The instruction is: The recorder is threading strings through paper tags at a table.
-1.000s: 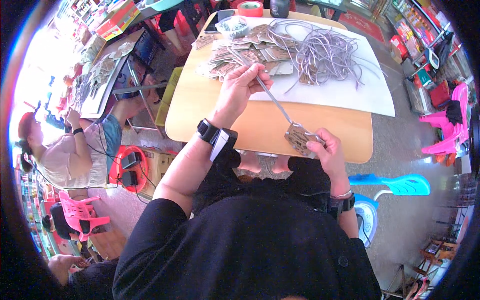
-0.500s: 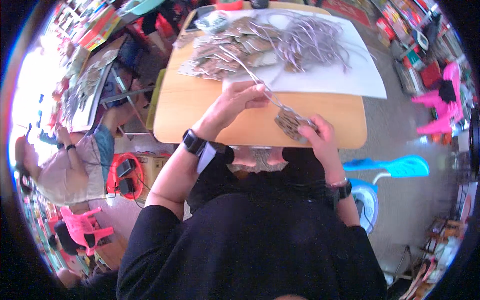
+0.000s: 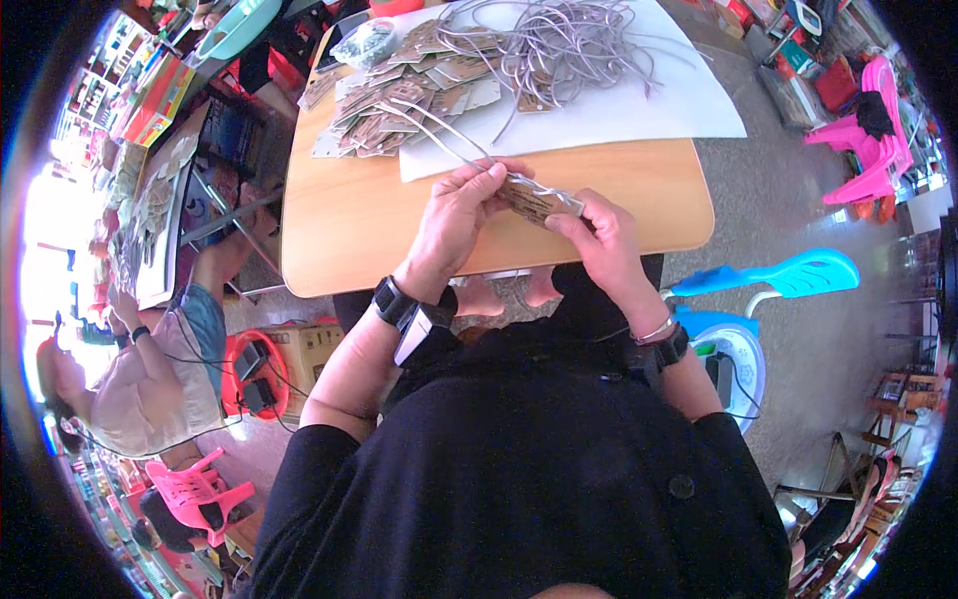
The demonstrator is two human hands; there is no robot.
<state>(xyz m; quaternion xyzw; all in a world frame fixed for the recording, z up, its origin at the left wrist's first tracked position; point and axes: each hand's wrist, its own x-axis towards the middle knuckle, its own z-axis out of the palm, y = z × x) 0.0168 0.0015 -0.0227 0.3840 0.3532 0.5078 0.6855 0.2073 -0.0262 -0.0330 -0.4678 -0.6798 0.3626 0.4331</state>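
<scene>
Above the table's near edge, both of my hands grip a brown cardboard tag (image 3: 529, 204) with dark markings and holes. My left hand (image 3: 449, 222) pinches its left end together with a pale grey cord (image 3: 436, 122). The cord runs along the tag's upper edge, and its loose ends reach back toward the pile. At the other end, my right hand (image 3: 607, 245) holds the tag between thumb and fingers. Behind my left hand lies a heap of similar cardboard tags (image 3: 399, 100). A tangle of grey-purple cords (image 3: 569, 50) is beside that heap.
A white sheet (image 3: 679, 105) covers part of the wooden table (image 3: 349, 225). A clear bag (image 3: 364, 45) sits at the back left. Blue plastic equipment (image 3: 798, 275) stands on the right. On the left, a person (image 3: 150, 369) sits beside another table and a red stool (image 3: 249, 364).
My left hand has closed on the cord and the tag's end; before, its fingers were apart from the tag. The hands are closer together, and the cord now lies along the tag.
</scene>
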